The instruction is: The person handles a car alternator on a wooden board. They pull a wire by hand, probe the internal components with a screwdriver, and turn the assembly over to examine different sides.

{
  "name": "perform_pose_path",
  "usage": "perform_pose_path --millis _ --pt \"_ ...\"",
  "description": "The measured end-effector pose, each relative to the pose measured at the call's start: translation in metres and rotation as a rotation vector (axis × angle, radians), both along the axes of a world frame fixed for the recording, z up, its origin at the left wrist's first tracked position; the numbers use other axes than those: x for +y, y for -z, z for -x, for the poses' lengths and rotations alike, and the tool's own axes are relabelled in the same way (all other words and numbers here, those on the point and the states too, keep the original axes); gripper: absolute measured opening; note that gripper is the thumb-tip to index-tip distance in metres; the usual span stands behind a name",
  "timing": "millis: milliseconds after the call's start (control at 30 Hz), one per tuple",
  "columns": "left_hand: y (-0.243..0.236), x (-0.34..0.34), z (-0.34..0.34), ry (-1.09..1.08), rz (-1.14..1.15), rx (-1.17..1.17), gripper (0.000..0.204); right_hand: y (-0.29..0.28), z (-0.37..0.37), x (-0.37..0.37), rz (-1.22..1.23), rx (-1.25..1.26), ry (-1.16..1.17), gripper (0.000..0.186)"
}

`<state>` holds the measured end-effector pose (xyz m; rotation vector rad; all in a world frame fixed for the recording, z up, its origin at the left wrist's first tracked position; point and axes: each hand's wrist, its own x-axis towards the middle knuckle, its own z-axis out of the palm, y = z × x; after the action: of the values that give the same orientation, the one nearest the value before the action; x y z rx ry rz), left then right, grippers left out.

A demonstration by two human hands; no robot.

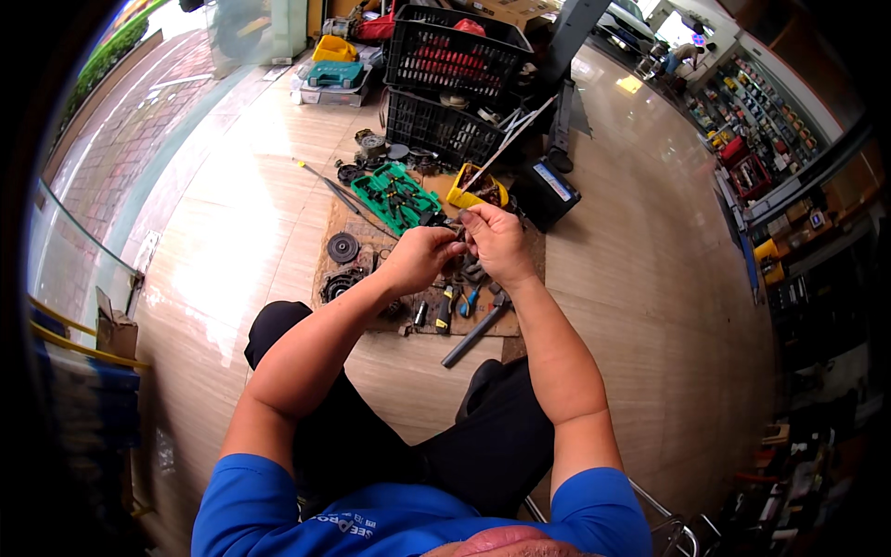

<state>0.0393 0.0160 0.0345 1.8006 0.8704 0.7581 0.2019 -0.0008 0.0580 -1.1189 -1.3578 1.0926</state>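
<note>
Over a cardboard sheet (506, 325) on the floor, my left hand (422, 258) and my right hand (501, 245) meet with fingers pinched together. Something small and dark shows between the fingertips, too small and hidden to name. Just beyond them lie a green tool case (397, 200), opened with black-handled tools inside, and a yellow bin (478, 189) of dark parts. Nearer to me on the sheet are a yellow-and-black handled tool (445, 310), a blue-handled tool (470, 301) and a grey bar-like handle (475, 331). A black round disc (342, 247) lies left of my left hand.
Stacked black crates (455, 51) stand at the far side, with a black battery-like box (554, 190) to their right. A teal case (335, 74) sits on a clear bin at the far left. My knees (278, 325) flank the near side. Shelves (761, 121) line the right.
</note>
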Motion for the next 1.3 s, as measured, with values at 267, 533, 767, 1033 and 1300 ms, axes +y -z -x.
perform_pose_path --millis 267,533,767,1033,1300 --pt "0.001 0.002 -0.006 -0.046 0.070 -0.053 0.023 0.009 0.001 0.004 0.039 0.125 0.078 0.026" --pt "0.007 0.006 0.000 0.029 0.160 -0.010 0.027 0.008 -0.001 0.005 0.009 0.099 0.096 0.025" --pt "0.010 0.004 -0.001 -0.052 0.094 -0.001 0.029 0.008 -0.004 0.004 0.136 0.248 0.041 0.021" --pt "0.010 0.006 -0.001 -0.073 -0.006 0.105 0.025 0.005 -0.008 0.002 0.147 0.229 0.026 0.021" --pt "-0.001 0.001 -0.001 -0.144 -0.189 0.145 0.022 -0.002 -0.004 -0.001 0.133 0.224 0.100 0.021"
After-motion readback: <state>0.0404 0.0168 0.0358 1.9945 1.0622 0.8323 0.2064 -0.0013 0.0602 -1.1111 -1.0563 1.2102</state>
